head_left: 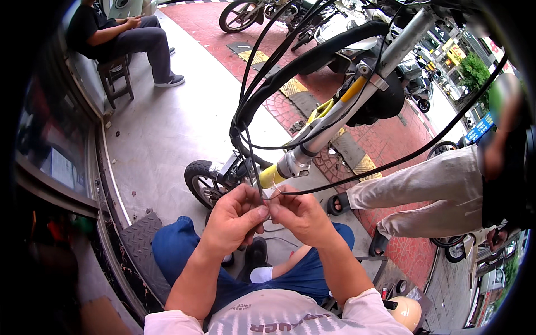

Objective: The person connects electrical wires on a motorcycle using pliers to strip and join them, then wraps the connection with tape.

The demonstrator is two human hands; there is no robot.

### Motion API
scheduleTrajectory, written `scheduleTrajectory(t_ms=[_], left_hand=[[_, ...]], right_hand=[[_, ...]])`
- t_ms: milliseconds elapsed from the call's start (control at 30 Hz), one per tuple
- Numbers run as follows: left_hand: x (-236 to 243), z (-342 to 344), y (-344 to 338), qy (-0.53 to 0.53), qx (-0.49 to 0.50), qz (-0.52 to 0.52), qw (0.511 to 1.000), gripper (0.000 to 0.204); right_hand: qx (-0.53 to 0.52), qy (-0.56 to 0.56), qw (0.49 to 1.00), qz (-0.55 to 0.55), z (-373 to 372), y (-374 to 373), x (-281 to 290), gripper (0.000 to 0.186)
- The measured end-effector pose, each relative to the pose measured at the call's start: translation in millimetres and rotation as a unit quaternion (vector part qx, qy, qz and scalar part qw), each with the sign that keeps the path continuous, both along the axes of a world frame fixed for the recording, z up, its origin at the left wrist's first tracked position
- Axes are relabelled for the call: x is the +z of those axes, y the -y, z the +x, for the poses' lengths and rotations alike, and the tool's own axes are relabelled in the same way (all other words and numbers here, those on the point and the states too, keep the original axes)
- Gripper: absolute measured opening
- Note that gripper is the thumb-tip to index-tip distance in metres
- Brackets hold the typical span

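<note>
My left hand (235, 218) is closed in a pinch, its thumb and fingertips on a thin dark wire. Opposite it, my right hand (304, 218) pinches the end of a thin black cable (385, 166), which curves up to the far right. My fingertips almost meet, so the wire ends between them are mostly hidden. Just beyond my hands slants the silver steering column (336, 124) of a scooter, with a yellow section (269, 176) at its lower end. A bundle of black cables (245, 106) loops down beside it. The scooter's small black wheel (202, 180) stands to the left.
A person (125, 42) sits on a dark stool (114, 84) at the far left. Another person in light trousers (419, 187) stands close on the right. Parked motorcycles (346, 39) line the red paving behind. A metal tread plate (139, 237) lies by the doorway.
</note>
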State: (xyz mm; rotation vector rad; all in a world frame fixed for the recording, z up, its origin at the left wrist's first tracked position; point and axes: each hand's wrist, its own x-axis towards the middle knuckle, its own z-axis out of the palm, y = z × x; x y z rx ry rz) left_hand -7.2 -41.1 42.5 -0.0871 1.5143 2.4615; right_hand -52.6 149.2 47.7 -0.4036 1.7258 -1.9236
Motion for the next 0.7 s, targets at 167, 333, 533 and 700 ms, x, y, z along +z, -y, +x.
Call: scheduleTrajectory(t_ms=[167, 333, 533, 700], left_hand=[[0.2, -0.5, 1.1, 0.001, 0.011, 0.003, 1.0, 0.023], [-3.5, 0.1, 0.7, -0.006, 0.01, 0.007, 1.0, 0.024], [-0.9, 0.2, 4.1, -0.011, -0.004, 0.004, 1.0, 0.019], [-2.6, 1.8, 4.9, -0.002, -0.01, 0.008, 1.0, 0.018]], right_hand=[[-0.062, 0.015, 0.997, -0.04, -2.4, 2.8, 1.4, 0.014], [0.02, -0.03, 0.998, 0.046, -1.5, -0.5, -7.9, 0.023], [0.017, -0.097, 0.994, 0.04, 2.3, 6.9, -0.8, 0.018], [-0.003, -0.056, 0.998, -0.037, 4.1, 10.3, 0.2, 0.01]])
